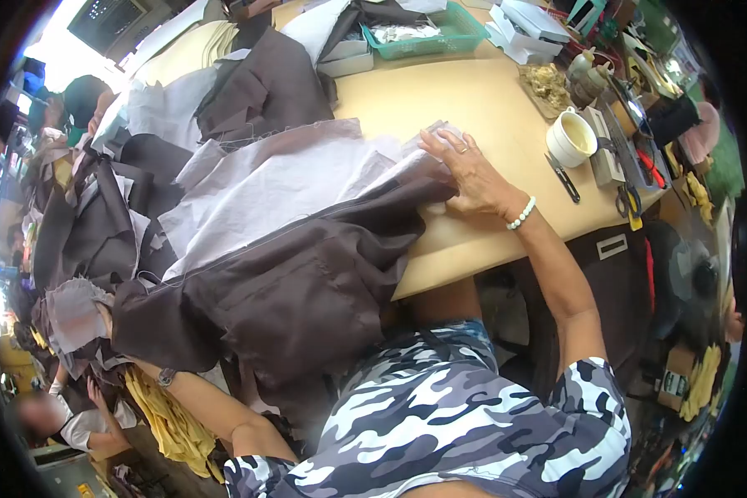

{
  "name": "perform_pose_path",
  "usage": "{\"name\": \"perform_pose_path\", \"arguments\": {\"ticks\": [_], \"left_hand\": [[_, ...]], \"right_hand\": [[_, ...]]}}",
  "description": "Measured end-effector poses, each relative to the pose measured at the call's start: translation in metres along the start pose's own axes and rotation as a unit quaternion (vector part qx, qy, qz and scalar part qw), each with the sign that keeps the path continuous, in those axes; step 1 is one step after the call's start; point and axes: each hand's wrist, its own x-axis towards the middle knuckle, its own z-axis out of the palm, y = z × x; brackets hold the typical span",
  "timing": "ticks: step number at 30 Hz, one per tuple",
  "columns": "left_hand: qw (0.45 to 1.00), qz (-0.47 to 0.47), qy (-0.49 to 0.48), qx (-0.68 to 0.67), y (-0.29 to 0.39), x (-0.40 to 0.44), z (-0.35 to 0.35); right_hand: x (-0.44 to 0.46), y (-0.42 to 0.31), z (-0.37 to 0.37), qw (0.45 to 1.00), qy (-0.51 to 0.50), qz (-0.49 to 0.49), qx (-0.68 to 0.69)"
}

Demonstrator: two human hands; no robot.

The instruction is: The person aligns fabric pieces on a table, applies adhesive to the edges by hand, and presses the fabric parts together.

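A large dark brown fabric piece (307,282) with a pale lining side (266,191) lies across the table and hangs over its front edge. At the fabric's right end is my right hand (469,174), its fingers spread on the cloth, a beaded bracelet on the wrist. My left hand (106,319) is at the far left, mostly hidden among dark and pale cloth; its fingers cannot be made out. Loose threads run along the fabric's raw edges.
More dark fabric (266,87) lies behind. The tan table (473,91) bears a green basket (465,33), a white cup (571,139), thread snips (563,178) and scissors (629,203). Yellow cloth (170,423) hangs at lower left, near another person (83,423).
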Motion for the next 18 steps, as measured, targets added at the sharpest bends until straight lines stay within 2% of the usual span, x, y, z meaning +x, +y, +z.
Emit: {"name": "perform_pose_path", "arguments": {"ticks": [5, 8, 11, 12, 13, 14, 15, 16, 17, 18], "left_hand": [[1.000, -0.005, 0.000, -0.005, 0.001, 0.002, 0.000], [1.000, -0.018, -0.009, -0.008, 0.009, 0.010, 0.005], [0.998, -0.043, -0.032, -0.014, 0.015, 0.019, 0.021], [0.998, -0.054, -0.039, -0.015, 0.017, 0.026, 0.024], [0.997, -0.067, -0.040, -0.019, 0.018, 0.033, 0.026], [0.997, -0.072, -0.010, -0.026, 0.013, 0.045, 0.015], [0.995, -0.097, 0.023, 0.022, 0.019, 0.067, -0.017], [0.988, -0.125, 0.053, 0.068, 0.025, 0.090, -0.049], [0.993, -0.112, 0.006, 0.038, 0.032, 0.107, -0.062], [0.994, -0.099, -0.041, 0.010, 0.037, 0.120, -0.063]], "right_hand": [[0.001, 0.014, 0.000, 0.998, 0.027, -0.040, -0.036], [0.016, 0.037, -0.041, 0.977, 0.045, 0.019, 0.208], [0.027, 0.009, -0.137, 0.828, -0.078, 0.086, 0.548], [0.028, 0.001, -0.153, 0.792, -0.027, 0.095, 0.603], [0.027, -0.003, -0.167, 0.772, -0.002, 0.069, 0.632], [0.027, -0.002, -0.177, 0.774, 0.015, 0.062, 0.630], [0.026, -0.002, -0.185, 0.776, 0.032, 0.054, 0.627], [0.027, -0.016, -0.192, 0.732, 0.049, -0.012, 0.679], [0.028, -0.024, -0.199, 0.712, 0.056, -0.058, 0.697], [0.030, -0.029, -0.207, 0.716, 0.062, -0.075, 0.691]]}}
